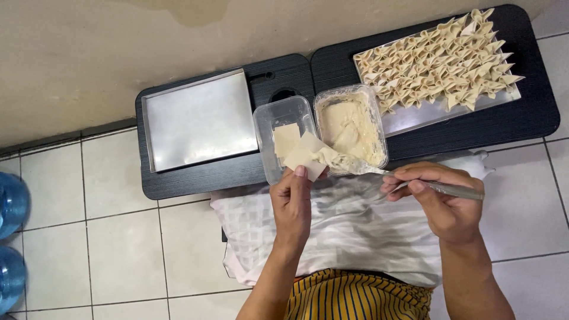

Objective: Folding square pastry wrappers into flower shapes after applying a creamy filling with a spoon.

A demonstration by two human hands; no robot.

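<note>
Head view, looking down. Your left hand (293,198) pinches a pale square wrapper (305,155) between thumb and fingers; only the thumb and the back of the hand show, so the fingers beneath the sheet are hidden. The wrapper sits just above the near edge of the two plastic tubs, at the centre of the scene. Your right hand (441,204) is closed around the handle of a metal spoon (409,181), fingers together on the shaft; the spoon's bowl lies on the wrapper under a dab of pale filling (329,157), so the bowl's shape is hard to make out.

Just beyond the hands, a clear tub (267,118) on the left holds a stack of flat wrappers (285,137), partly covered by the held sheet. The tub (379,121) touching it on the right holds creamy filling paste. Both rest on black lap tables (527,112) set side by side against the far wall. The left table carries a bare metal tray (201,118); the right one carries a tray (450,112) of folded dumplings (438,62), its far right corner hidden beneath them.

A white checked cloth (332,231) covers your lap, with striped yellow fabric (355,296) cut off at the near edge. Two blue water bottles (10,237) are cropped at the left edge, on the tiled floor (118,237).
</note>
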